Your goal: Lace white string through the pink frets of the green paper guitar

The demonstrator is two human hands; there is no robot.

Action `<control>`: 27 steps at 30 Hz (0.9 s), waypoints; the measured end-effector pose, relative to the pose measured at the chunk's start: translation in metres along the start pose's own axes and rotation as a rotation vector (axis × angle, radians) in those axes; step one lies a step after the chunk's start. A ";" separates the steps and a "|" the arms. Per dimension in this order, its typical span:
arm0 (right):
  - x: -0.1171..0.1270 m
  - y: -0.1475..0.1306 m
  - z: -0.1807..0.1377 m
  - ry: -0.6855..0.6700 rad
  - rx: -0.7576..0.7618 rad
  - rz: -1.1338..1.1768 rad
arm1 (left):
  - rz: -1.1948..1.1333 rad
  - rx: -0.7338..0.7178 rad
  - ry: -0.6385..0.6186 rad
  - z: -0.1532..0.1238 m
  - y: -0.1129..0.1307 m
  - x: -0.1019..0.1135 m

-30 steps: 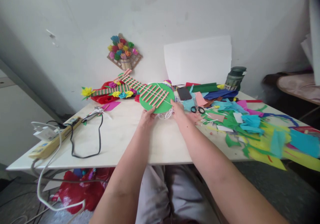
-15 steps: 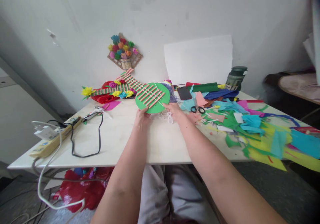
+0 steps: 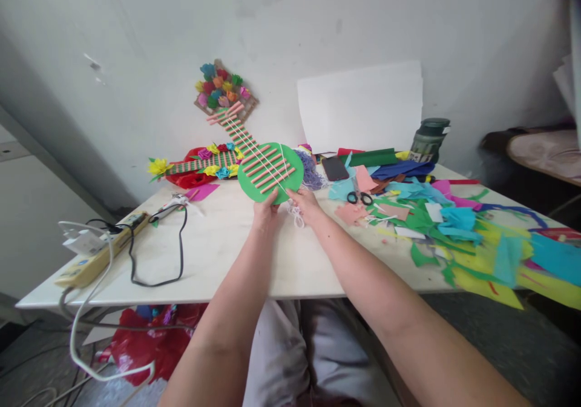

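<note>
A green handmade toy lute [image 3: 250,183] with a round body and a long neck tilts up over the table. Pinkish sticks lie crosswise along it, and white string runs down its face. My left hand [image 3: 266,211] is closed on the lower edge of the body, thumb on the front. At the lower right edge my right hand [image 3: 305,206] pinches the body or the string there; which one I cannot tell. Loose white string [image 3: 297,216] dangles between the hands. Behind stands a second lute [image 3: 190,165] trimmed with paper flowers.
At the left lie a power strip [image 3: 84,268], cables and a glue gun [image 3: 175,202]. Scissors [image 3: 359,198], a phone [image 3: 334,168] and colourful paper scraps [image 3: 458,225] cover the right side. A dark bottle [image 3: 429,142] stands at the back right.
The green lute has risen, its neck now overlapping the flower decoration on the wall, and has shifted slightly left. Both hands moved with it, keeping their hold at the lower edge.
</note>
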State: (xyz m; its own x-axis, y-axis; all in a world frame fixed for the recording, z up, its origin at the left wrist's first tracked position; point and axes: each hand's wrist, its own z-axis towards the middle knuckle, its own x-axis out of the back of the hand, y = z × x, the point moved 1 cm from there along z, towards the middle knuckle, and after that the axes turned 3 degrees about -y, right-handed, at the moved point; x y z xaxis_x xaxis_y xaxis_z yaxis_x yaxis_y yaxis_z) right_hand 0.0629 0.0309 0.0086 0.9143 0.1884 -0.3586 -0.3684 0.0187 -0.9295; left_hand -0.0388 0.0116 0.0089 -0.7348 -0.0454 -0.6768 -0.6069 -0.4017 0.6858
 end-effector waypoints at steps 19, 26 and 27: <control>-0.004 0.007 -0.002 -0.052 0.115 -0.271 | -0.030 -0.110 0.154 0.001 -0.003 -0.005; 0.046 -0.027 0.017 0.253 0.192 -0.671 | -0.035 -0.154 0.297 0.011 0.018 0.011; 0.055 -0.033 0.019 0.344 0.216 -0.730 | -0.026 -0.158 0.304 0.011 0.020 0.013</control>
State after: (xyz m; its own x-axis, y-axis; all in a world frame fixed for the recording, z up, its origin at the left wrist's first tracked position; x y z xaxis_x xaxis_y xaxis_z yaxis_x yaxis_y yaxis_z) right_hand 0.1222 0.0591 0.0207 0.9233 -0.2536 0.2884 0.3444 0.2146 -0.9140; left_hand -0.0644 0.0132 0.0167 -0.5812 -0.2946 -0.7586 -0.5522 -0.5420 0.6335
